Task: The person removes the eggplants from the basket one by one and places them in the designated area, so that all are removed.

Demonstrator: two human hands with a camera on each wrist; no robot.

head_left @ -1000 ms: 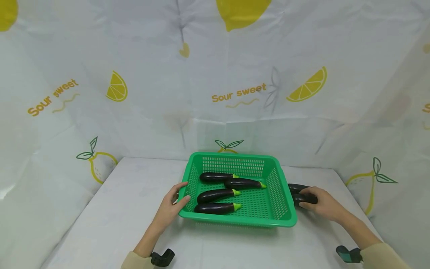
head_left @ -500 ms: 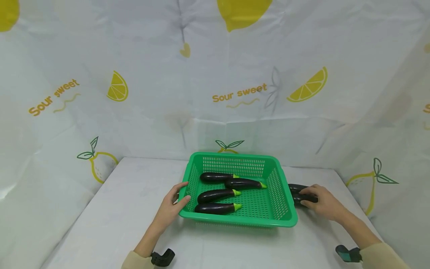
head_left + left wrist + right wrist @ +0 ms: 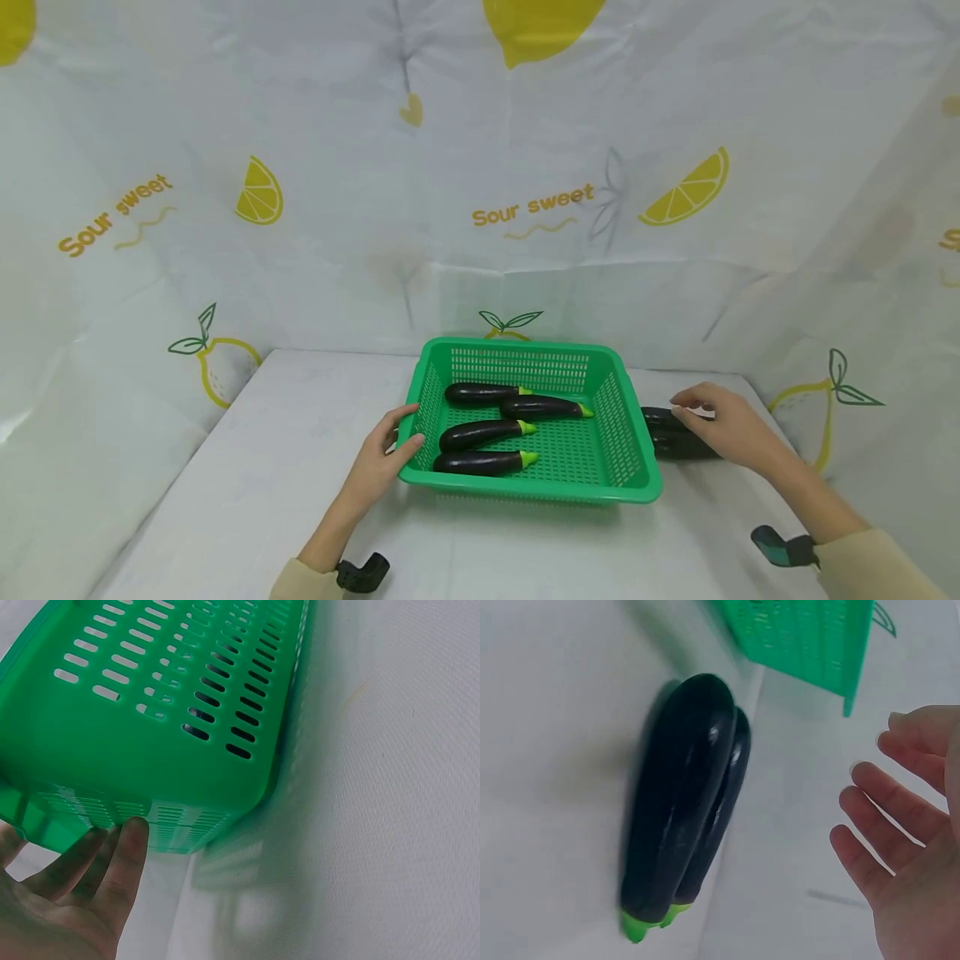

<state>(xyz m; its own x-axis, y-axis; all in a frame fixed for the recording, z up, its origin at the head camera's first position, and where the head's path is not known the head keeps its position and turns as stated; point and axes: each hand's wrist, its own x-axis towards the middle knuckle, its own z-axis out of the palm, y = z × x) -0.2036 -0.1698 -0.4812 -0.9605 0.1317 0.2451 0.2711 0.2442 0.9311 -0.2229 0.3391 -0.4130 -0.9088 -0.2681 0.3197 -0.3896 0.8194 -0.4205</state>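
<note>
A green slotted basket (image 3: 527,492) sits mid-table and holds several dark purple eggplants (image 3: 480,435) with green caps. My left hand (image 3: 392,440) rests against its front left corner; in the left wrist view straight fingers (image 3: 129,853) touch the basket wall (image 3: 187,690). Two more eggplants (image 3: 675,433) lie side by side on the table just right of the basket. My right hand (image 3: 699,410) hovers just above them with spread, straight fingers. The right wrist view shows the pair of eggplants (image 3: 686,817) and the empty hand (image 3: 900,851) apart from them.
The white table (image 3: 285,450) is ringed by lemon-print sheeting (image 3: 525,208) at the back and both sides. The basket's right wall (image 3: 810,637) stands close to the two loose eggplants. Bare tabletop lies left of the basket and along the front.
My right hand let go of the nearer loose eggplant, lifted off it and opened its fingers. The left hand and the basket stayed where they were.
</note>
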